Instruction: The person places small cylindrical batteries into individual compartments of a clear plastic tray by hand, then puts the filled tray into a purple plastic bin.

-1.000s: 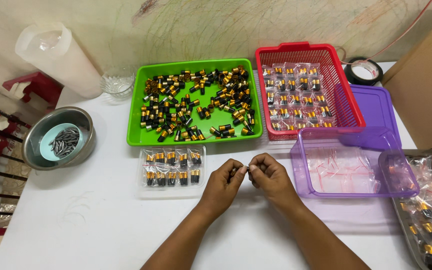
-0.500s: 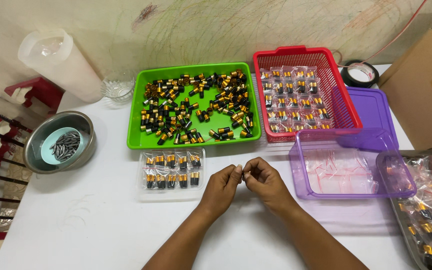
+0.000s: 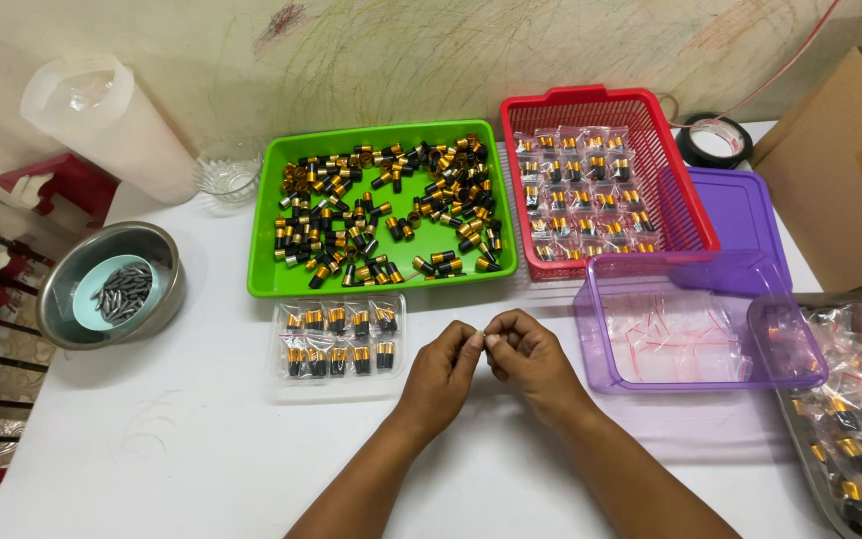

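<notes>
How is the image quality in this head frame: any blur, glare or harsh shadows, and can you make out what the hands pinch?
Head view: even, soft light, only faint shadows under the left hand and right hand. Green tray and red basket are sharp. Mild glare on the purple box and metal bowl. Straight edges bend slightly near the frame borders. The item pinched between the fingertips is too small to tell.

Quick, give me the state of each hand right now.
Left hand: fingers pinched shut at the right hand's fingertips; what they grip is too small to tell.
Right hand: pinched shut likewise; item unclear.
</notes>
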